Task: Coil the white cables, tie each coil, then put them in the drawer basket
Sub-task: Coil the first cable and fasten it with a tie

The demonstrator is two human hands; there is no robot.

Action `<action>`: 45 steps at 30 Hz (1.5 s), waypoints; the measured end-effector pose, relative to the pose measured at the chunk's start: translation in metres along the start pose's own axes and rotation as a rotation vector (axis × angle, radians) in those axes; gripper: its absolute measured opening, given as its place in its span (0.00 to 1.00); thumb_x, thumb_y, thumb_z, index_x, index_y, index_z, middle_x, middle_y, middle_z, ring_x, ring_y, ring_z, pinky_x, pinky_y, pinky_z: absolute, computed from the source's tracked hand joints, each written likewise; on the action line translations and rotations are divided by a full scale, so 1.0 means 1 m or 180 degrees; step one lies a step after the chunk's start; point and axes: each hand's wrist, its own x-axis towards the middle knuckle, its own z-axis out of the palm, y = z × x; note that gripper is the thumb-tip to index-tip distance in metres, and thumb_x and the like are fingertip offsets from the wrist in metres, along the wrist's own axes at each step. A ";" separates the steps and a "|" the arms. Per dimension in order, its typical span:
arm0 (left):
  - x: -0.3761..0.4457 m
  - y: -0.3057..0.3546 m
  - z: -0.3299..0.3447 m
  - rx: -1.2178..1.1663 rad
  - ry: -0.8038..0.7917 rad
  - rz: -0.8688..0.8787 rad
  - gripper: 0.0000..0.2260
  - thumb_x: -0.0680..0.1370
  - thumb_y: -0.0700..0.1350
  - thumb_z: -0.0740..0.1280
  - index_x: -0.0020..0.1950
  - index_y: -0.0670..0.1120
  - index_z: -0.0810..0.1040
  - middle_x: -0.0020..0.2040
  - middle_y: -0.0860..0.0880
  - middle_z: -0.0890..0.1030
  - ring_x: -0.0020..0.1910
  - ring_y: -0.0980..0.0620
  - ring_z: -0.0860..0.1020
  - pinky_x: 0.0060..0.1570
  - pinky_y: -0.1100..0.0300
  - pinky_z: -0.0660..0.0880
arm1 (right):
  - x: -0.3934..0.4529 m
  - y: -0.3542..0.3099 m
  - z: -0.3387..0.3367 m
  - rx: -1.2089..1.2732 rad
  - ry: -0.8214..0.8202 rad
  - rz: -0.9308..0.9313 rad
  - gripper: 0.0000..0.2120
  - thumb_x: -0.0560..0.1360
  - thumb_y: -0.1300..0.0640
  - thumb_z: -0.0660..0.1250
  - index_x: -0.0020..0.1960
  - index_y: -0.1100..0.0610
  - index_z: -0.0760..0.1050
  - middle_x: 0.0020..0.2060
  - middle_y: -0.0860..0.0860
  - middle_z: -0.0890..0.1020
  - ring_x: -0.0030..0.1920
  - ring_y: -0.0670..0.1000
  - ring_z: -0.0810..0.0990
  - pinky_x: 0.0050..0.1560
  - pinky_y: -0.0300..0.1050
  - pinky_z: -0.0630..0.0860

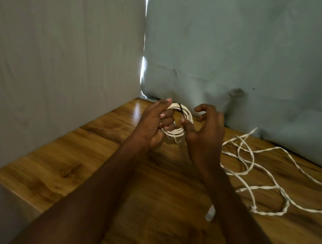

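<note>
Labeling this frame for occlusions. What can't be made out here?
- Head view: drawer basket, not in frame at all.
- Coil: near side hidden by left hand; dark band on it too blurred to call a tie.
- Loose cable: runs off the right edge, part behind the right forearm.
- Right hand: contact with coil unclear.

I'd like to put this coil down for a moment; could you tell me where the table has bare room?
The wooden table is bare on its left half, from the grey cloth wall to the left hand, which grips the coiled cable. The near middle strip between the forearms is also free. The right side is crowded with loose white cable, and a plug lies beside the right forearm.
</note>
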 end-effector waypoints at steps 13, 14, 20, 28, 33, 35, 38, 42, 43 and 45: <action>-0.004 -0.005 0.007 0.0390 0.0515 0.0400 0.09 0.85 0.39 0.61 0.45 0.46 0.71 0.26 0.53 0.63 0.20 0.60 0.58 0.19 0.68 0.58 | -0.012 -0.010 0.009 -0.0553 0.0395 -0.0191 0.08 0.71 0.65 0.75 0.49 0.58 0.79 0.42 0.52 0.81 0.40 0.47 0.71 0.44 0.19 0.61; -0.004 -0.005 0.008 0.0440 0.0510 0.0401 0.09 0.85 0.39 0.61 0.46 0.46 0.71 0.26 0.53 0.63 0.20 0.60 0.58 0.19 0.68 0.58 | -0.012 -0.008 0.009 -0.0649 0.0401 -0.0216 0.07 0.71 0.64 0.75 0.47 0.58 0.80 0.42 0.53 0.80 0.40 0.47 0.70 0.44 0.19 0.60; -0.002 -0.015 0.009 0.0868 0.0589 0.0367 0.05 0.86 0.40 0.61 0.50 0.45 0.71 0.26 0.53 0.64 0.20 0.59 0.59 0.21 0.67 0.57 | -0.012 -0.005 0.010 -0.0886 -0.0173 -0.0194 0.03 0.75 0.64 0.68 0.46 0.59 0.80 0.42 0.54 0.80 0.42 0.52 0.74 0.33 0.40 0.57; -0.004 -0.017 0.008 0.1328 0.0578 0.0395 0.03 0.85 0.43 0.63 0.55 0.44 0.75 0.26 0.53 0.66 0.21 0.58 0.62 0.22 0.67 0.58 | -0.012 0.001 0.010 -0.0683 -0.0141 -0.0804 0.02 0.76 0.64 0.66 0.45 0.61 0.78 0.40 0.56 0.79 0.39 0.51 0.72 0.38 0.39 0.55; -0.002 -0.011 0.003 0.1335 0.0562 0.0503 0.07 0.85 0.41 0.62 0.61 0.42 0.76 0.27 0.52 0.66 0.22 0.57 0.61 0.23 0.65 0.58 | -0.004 0.005 0.008 -0.0414 -0.0213 -0.0854 0.04 0.77 0.65 0.69 0.49 0.60 0.83 0.42 0.55 0.79 0.40 0.51 0.76 0.40 0.40 0.62; -0.002 -0.010 0.001 0.1459 0.0499 0.0524 0.10 0.86 0.42 0.61 0.62 0.41 0.78 0.27 0.52 0.66 0.23 0.57 0.60 0.24 0.64 0.58 | 0.001 0.009 0.003 -0.0212 -0.0382 -0.0876 0.06 0.78 0.64 0.69 0.52 0.58 0.84 0.43 0.53 0.78 0.41 0.49 0.76 0.40 0.41 0.68; -0.003 -0.014 0.000 0.1741 0.0367 0.0433 0.14 0.87 0.43 0.58 0.63 0.37 0.79 0.26 0.54 0.67 0.23 0.58 0.61 0.26 0.62 0.58 | 0.006 0.017 -0.003 -0.0053 -0.0379 -0.0731 0.09 0.78 0.65 0.68 0.52 0.56 0.85 0.44 0.52 0.78 0.42 0.48 0.77 0.43 0.41 0.71; -0.003 -0.018 0.000 0.2070 0.0358 0.0401 0.13 0.87 0.41 0.57 0.57 0.36 0.79 0.27 0.52 0.68 0.22 0.57 0.62 0.27 0.62 0.60 | 0.005 0.016 -0.001 -0.0143 -0.0292 -0.0464 0.08 0.78 0.63 0.68 0.52 0.56 0.85 0.44 0.52 0.79 0.44 0.49 0.78 0.45 0.45 0.73; -0.003 -0.018 0.000 0.2062 0.0398 0.0413 0.12 0.87 0.41 0.57 0.55 0.39 0.79 0.27 0.52 0.68 0.22 0.57 0.63 0.27 0.63 0.60 | 0.003 0.014 0.000 -0.0218 -0.0311 -0.0428 0.08 0.78 0.62 0.68 0.53 0.56 0.85 0.45 0.52 0.79 0.45 0.50 0.78 0.46 0.45 0.73; -0.002 -0.017 0.000 0.1889 0.0440 0.0429 0.11 0.87 0.42 0.57 0.53 0.42 0.77 0.26 0.53 0.67 0.23 0.57 0.62 0.27 0.63 0.59 | 0.001 0.012 0.002 -0.0373 -0.0328 -0.0326 0.08 0.79 0.62 0.68 0.54 0.56 0.84 0.47 0.51 0.79 0.46 0.49 0.78 0.47 0.43 0.72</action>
